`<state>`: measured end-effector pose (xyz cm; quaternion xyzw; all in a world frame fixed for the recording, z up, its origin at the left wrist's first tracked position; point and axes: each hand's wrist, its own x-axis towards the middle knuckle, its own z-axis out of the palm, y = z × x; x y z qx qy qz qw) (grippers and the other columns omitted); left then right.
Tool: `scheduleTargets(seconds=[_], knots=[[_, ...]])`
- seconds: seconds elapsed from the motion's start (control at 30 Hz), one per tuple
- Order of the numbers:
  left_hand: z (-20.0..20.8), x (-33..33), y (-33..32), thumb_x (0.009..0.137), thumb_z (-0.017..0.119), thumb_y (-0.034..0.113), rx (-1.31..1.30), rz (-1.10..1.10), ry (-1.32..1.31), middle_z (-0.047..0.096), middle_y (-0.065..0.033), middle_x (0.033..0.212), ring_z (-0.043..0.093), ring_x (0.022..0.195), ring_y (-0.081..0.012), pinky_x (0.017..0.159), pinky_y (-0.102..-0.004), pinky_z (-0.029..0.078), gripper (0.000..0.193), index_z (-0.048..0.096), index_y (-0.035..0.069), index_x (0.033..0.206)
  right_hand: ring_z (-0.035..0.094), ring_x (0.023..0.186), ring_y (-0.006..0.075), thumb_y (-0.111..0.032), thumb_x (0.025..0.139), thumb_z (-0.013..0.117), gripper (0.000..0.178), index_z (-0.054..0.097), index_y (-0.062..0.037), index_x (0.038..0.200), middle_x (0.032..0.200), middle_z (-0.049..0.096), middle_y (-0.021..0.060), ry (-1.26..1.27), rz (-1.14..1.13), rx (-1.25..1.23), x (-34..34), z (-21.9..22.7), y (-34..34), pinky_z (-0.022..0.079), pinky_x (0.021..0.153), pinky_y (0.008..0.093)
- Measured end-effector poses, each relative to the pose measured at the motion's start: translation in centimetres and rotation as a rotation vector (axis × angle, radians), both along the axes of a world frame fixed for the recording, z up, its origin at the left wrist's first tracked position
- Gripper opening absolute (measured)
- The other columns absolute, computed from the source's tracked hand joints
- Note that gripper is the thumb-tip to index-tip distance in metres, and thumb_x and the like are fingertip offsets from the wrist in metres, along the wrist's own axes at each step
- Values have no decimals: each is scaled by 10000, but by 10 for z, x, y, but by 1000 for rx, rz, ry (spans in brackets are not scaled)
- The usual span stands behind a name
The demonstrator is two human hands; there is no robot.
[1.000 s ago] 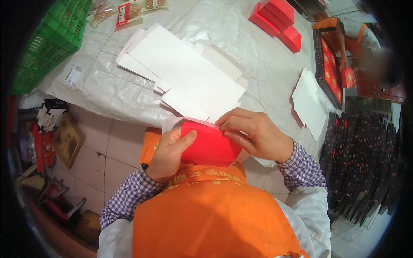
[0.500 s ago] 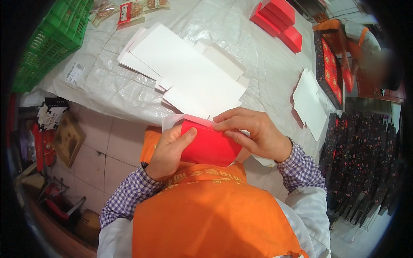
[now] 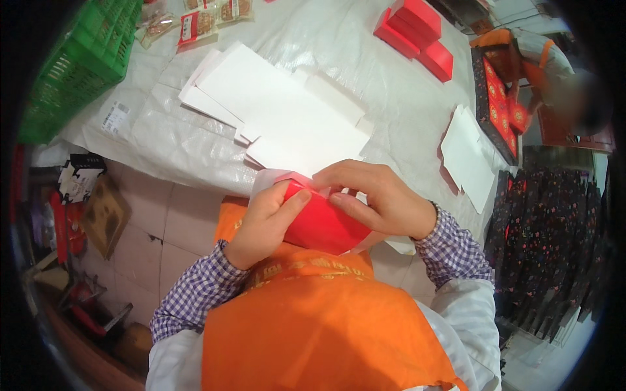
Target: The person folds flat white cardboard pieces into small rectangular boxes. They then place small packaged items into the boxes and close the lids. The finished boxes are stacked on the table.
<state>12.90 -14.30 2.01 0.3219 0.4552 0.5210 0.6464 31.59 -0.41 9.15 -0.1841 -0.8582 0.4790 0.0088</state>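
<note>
A partly folded carton (image 3: pixel 326 225), glossy red outside and white inside, is held just above the front of my orange apron. My left hand (image 3: pixel 264 225) grips its left end, thumb pressed on the red face and the other fingers hidden behind. At the carton's upper edge my right hand (image 3: pixel 375 199) pinches near a flap, fingers bent over it and thumb against the red side. Just beyond lie stacked flat white carton blanks (image 3: pixel 280 104), on a table covered with white woven sheeting (image 3: pixel 222 156).
A green crate (image 3: pixel 78 72) stands at the far left, near packaged pastries (image 3: pixel 195 26). Folded red boxes (image 3: pixel 417 32) sit at the back. On the right are more white blanks (image 3: pixel 466 153), a dark patterned tray (image 3: pixel 499 107) holding red boxes, another person, and dark patterned bags (image 3: pixel 544 247).
My left hand has moved slightly right and the carton has tilted, its right end lower. My right fingers have slid a little left along its edge. The other person's red box is now against the tray.
</note>
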Motion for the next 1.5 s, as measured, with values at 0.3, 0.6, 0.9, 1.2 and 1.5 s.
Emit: scheduleTargets(seconds=[0.3, 0.6, 0.9, 1.2, 1.5], knots=[[54, -28, 44, 934, 594, 56, 758, 636, 1282, 653, -183, 1127, 602, 1044, -398, 948, -441, 475, 280, 625, -26, 1200, 636, 1087, 165, -101, 1024, 519, 519, 437, -113, 1536, 1298, 639, 132, 284, -400, -229, -11, -14, 11, 511, 950, 306], [3, -1, 13, 1003, 518, 45, 364, 409, 435, 322, -214, 1571, 398, 1420, -278, 1155, -402, 377, 705, 149, 1, 1602, 598, 1024, 110, -124, 1049, 485, 430, 454, -82, 1476, 1206, 616, 79, 554, -789, -406, -16, -59, -32, 494, 921, 272], [2, 1, 13, 982, 535, 25, 318, 269, 391, 385, -218, 1542, 475, 1368, -267, 1122, -378, 417, 669, 239, 1, 1582, 596, 1017, 107, -127, 1061, 458, 323, 567, -36, 1351, 1182, 634, 65, 485, -914, -465, 4, -70, -51, 490, 902, 253], [1, 4, 1, 951, 573, 9, 263, 274, 400, 463, -181, 1435, 509, 1292, -232, 1086, -368, 436, 606, 323, 9, 1503, 581, 1106, 216, -119, 1030, 502, 373, 566, 0, 1378, 1199, 588, 149, 435, -816, -160, 20, -75, -58, 470, 948, 297], [-6, -25, 8, 1035, 513, 229, 276, 156, 462, 504, -126, 1418, 521, 1244, -179, 1021, -311, 440, 450, 473, -21, 1407, 563, 1086, 199, -82, 1011, 484, 431, 533, 6, 1430, 1230, 566, 131, 450, -864, -160, 24, -62, -77, 448, 985, 303]])
